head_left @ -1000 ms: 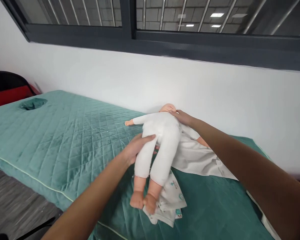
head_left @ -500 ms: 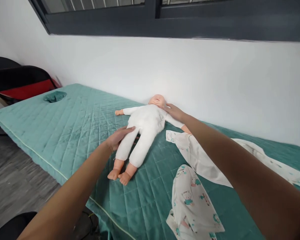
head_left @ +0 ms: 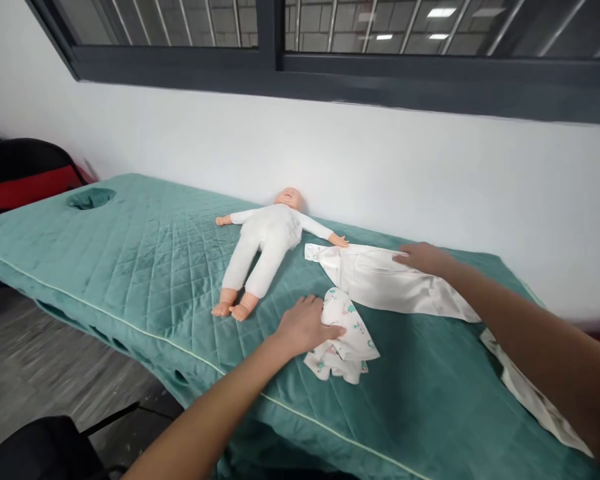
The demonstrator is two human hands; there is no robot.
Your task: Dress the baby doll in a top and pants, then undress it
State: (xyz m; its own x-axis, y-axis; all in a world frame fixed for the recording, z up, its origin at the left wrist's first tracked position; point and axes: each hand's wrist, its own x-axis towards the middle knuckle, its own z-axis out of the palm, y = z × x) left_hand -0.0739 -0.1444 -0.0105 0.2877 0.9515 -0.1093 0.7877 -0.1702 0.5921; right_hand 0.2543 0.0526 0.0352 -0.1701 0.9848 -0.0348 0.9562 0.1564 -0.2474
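Observation:
A baby doll (head_left: 266, 233) with a white soft body and bare hands and feet lies on its back near the wall. My left hand (head_left: 305, 325) lies at the left edge of a folded, printed baby garment (head_left: 347, 330), its thumb across the cloth and apart from the fingers. Farther right, my right hand (head_left: 423, 258) touches the upper edge of a spread-out white garment (head_left: 380, 277) with loosely extended fingers. One patterned end of that garment lies close to the doll's hand. My right forearm hides part of the white cloth.
A green quilted cover (head_left: 165, 267) with a round hole (head_left: 91, 198) at its far left spreads over the bed. The wall (head_left: 405, 173) and a dark window frame (head_left: 180, 70) run behind it. Black-and-red chairs (head_left: 25, 177) stand at left; a black object (head_left: 40, 450) is at lower left.
Both hands have left the doll. My left hand has moved right to the printed garment, my right hand right to the white one. The view has shifted, showing more of the window.

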